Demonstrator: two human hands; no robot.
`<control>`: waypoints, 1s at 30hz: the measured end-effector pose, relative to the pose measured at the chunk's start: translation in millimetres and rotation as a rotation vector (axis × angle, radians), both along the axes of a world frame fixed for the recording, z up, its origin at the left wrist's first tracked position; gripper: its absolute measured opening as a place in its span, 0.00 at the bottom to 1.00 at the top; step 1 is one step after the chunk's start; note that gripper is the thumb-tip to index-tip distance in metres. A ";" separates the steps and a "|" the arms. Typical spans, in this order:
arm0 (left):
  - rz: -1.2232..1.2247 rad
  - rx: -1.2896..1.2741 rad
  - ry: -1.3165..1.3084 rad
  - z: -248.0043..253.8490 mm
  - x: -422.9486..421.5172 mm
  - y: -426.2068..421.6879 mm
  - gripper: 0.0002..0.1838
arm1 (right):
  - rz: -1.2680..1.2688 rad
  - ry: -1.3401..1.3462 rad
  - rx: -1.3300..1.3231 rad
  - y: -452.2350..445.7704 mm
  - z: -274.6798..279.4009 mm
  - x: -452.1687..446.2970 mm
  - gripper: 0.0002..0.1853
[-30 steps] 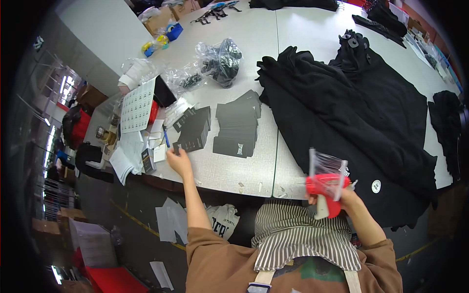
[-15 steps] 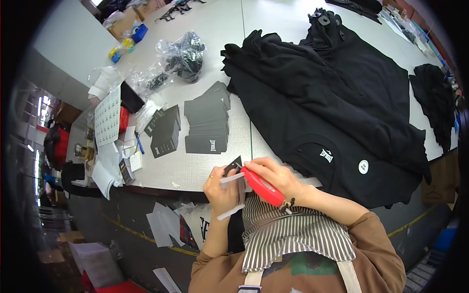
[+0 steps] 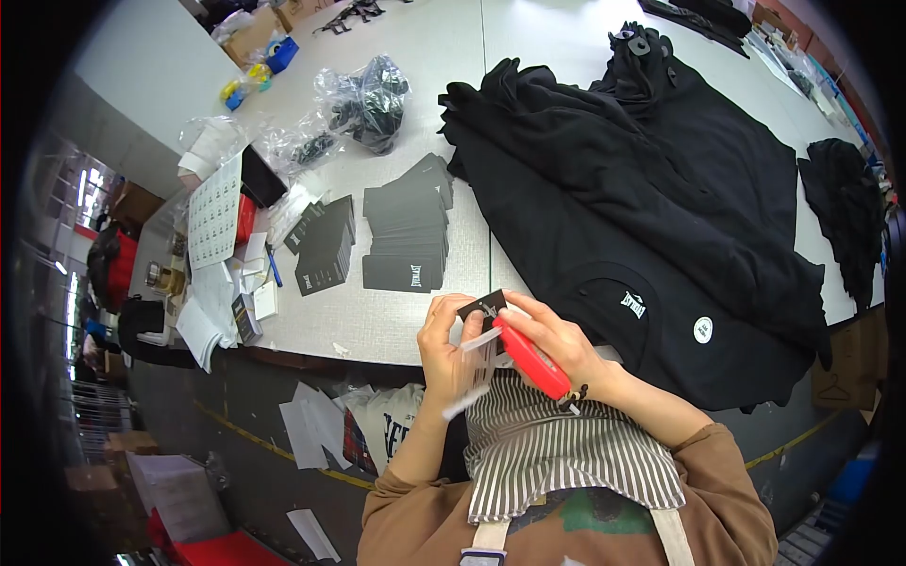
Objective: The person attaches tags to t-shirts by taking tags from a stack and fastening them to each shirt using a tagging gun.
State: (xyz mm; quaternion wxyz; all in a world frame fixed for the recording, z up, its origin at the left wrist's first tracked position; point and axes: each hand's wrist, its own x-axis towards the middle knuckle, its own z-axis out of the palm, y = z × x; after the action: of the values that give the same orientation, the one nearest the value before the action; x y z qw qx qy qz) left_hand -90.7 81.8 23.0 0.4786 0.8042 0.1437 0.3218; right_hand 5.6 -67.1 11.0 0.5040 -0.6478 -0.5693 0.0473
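Observation:
My left hand (image 3: 442, 347) pinches a small black hang tag (image 3: 489, 306) with pale print, just over the table's front edge. Wrapped round a red tagging gun (image 3: 533, 357) is my right hand (image 3: 566, 354), its fingertips close to the tag. A strip of clear plastic fasteners (image 3: 478, 363) hangs between the gun and my left palm. Beyond my hands lie a fanned stack of dark grey tags (image 3: 404, 272) and a second stack of dark tags (image 3: 323, 262). To the right, a black sweatshirt (image 3: 604, 255) with a white chest logo and round sticker lies on the table.
Clear plastic bags (image 3: 373, 99) with black contents sit at the back left. A sheet of labels (image 3: 215, 212), papers and a blue pen (image 3: 274, 266) crowd the left edge. More black garments (image 3: 840, 203) lie at the far right. Paper sheets (image 3: 311, 429) hang below the table edge.
Both hands have shifted slightly right and up with the tag and the gun. The tag has turned, showing more of its printed face. The camera view has shifted a little.

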 end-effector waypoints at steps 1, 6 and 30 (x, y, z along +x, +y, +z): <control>-0.018 -0.151 0.030 -0.3 -1.1 -0.7 0.03 | 0.011 -0.022 -0.033 -0.5 -0.1 0.3 0.35; -0.022 -0.126 0.195 1.8 -9.2 -3.3 0.07 | -0.031 0.065 -0.032 1.4 9.8 -6.1 0.35; 0.350 -0.306 0.053 -50.5 -29.5 106.7 0.27 | 0.125 1.052 0.052 -29.1 11.8 10.5 0.33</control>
State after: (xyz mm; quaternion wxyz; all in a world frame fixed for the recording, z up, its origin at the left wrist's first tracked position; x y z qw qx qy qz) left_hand -120.2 188.5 -27.5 0.5279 0.6932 0.3407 0.3532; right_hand 16.1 -96.2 22.8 0.7336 -0.4887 -0.2782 0.3816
